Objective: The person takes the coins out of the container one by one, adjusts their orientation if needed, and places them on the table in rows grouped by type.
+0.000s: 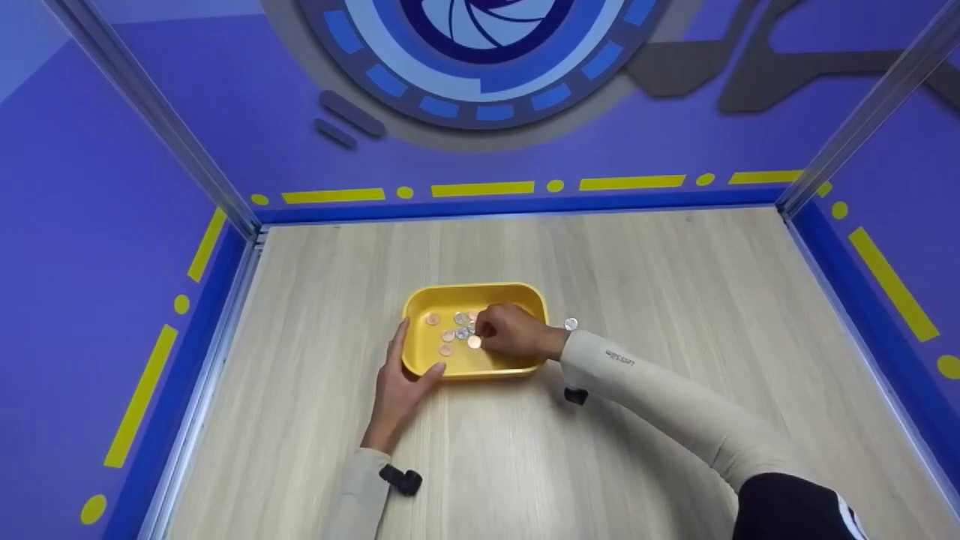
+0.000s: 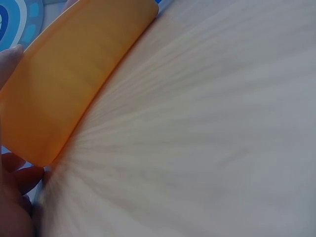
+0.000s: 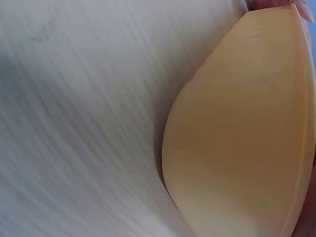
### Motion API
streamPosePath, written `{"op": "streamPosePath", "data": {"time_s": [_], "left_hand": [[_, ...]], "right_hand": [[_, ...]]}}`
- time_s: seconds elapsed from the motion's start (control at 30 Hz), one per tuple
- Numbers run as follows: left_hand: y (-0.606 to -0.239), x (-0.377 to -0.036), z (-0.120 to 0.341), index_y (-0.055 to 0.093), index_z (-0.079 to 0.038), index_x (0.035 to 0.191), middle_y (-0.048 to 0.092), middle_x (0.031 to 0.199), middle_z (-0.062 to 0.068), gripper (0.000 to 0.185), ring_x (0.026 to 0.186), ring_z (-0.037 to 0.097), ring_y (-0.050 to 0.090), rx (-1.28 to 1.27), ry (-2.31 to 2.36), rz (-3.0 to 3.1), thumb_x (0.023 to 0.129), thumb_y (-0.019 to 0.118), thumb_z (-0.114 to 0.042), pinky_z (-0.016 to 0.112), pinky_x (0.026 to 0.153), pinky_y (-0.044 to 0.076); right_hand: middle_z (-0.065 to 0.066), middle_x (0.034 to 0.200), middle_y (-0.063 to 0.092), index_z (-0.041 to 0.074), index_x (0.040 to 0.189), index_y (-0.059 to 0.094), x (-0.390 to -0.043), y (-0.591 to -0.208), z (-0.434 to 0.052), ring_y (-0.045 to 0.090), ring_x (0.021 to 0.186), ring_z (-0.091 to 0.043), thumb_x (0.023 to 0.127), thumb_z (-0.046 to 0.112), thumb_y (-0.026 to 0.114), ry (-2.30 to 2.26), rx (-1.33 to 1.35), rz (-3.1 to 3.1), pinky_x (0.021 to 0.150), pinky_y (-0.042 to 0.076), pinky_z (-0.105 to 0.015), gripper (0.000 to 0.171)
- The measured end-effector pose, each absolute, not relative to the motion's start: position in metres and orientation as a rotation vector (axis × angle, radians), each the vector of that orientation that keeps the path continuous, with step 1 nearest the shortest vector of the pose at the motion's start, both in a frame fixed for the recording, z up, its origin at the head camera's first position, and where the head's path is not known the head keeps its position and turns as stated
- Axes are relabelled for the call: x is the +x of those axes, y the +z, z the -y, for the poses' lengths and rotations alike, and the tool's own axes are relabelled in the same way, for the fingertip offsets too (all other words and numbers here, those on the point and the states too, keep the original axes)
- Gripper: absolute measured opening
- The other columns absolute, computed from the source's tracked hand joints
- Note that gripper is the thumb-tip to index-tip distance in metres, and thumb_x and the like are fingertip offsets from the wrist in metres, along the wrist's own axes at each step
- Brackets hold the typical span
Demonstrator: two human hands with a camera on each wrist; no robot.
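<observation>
A yellow plastic tray [image 1: 517, 369] sits on the wooden table, with several copper and silver coins [image 1: 448, 335] lying flat inside it. At its near left corner my left hand [image 1: 401, 386] grips the tray, thumb on the front rim and fingers along the left side. The left wrist view shows the tray's outer wall [image 2: 69, 74] between that thumb and the fingertips. My right hand [image 1: 514, 328] reaches over the right rim into the tray, fingers curled down among the coins. Its fingertips are partly hidden, so I cannot tell whether they pinch a coin.
One silver coin [image 1: 571, 324] lies on the table [image 1: 675, 300] just right of the tray. Blue printed panels [image 1: 480, 165] in a metal frame stand behind and at both sides of the table. Both sleeves carry small black wrist devices [image 1: 401, 480].
</observation>
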State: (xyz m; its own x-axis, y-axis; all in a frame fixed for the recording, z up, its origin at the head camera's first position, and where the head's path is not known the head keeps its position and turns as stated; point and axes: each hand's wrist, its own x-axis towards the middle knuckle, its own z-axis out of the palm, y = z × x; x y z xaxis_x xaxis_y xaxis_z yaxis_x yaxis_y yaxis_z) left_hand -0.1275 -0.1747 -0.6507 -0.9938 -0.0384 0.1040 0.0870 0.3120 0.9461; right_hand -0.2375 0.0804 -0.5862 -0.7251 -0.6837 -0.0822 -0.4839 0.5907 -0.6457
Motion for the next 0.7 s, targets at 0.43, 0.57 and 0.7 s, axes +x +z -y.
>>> {"op": "streamPosePath", "data": {"time_s": [0.43, 0.57, 0.7], "left_hand": [[-0.647, -0.1279, 0.1753, 0.025, -0.026, 0.177, 0.041, 0.174, 0.009, 0.103, 0.15, 0.025, 0.052, -0.056, -1.786, 2.457, 0.095, 0.087, -0.036, 0.05, 0.124, 0.038], [-0.6463, -0.1274, 0.1742, 0.025, -0.026, 0.177, 0.041, 0.175, 0.009, 0.103, 0.15, 0.025, 0.051, -0.053, -1.786, 2.467, 0.096, 0.087, -0.037, 0.05, 0.125, 0.038], [-0.6457, -0.1259, 0.1732, 0.024, -0.025, 0.177, 0.039, 0.175, 0.009, 0.103, 0.152, 0.027, 0.049, -0.043, -1.789, 2.478, 0.096, 0.087, -0.035, 0.05, 0.126, 0.036]], "right_hand": [[0.001, 0.087, 0.069, 0.007, 0.103, 0.078, -0.2359, -0.5914, -0.0746, 0.06, 0.081, -0.015, 0.095, 0.021, 0.086, -0.826, -0.908, -2.565, 0.076, 0.051, -0.033, 0.017], [0.002, 0.088, 0.068, 0.007, 0.102, 0.077, -0.2338, -0.5942, -0.0729, 0.059, 0.081, -0.014, 0.095, 0.018, 0.086, -0.826, -0.893, -2.582, 0.075, 0.051, -0.033, 0.016], [0.003, 0.086, 0.065, 0.009, 0.101, 0.074, -0.2317, -0.5952, -0.0722, 0.057, 0.079, -0.013, 0.098, 0.016, 0.083, -0.841, -0.858, -2.576, 0.072, 0.048, -0.032, 0.012]]}}
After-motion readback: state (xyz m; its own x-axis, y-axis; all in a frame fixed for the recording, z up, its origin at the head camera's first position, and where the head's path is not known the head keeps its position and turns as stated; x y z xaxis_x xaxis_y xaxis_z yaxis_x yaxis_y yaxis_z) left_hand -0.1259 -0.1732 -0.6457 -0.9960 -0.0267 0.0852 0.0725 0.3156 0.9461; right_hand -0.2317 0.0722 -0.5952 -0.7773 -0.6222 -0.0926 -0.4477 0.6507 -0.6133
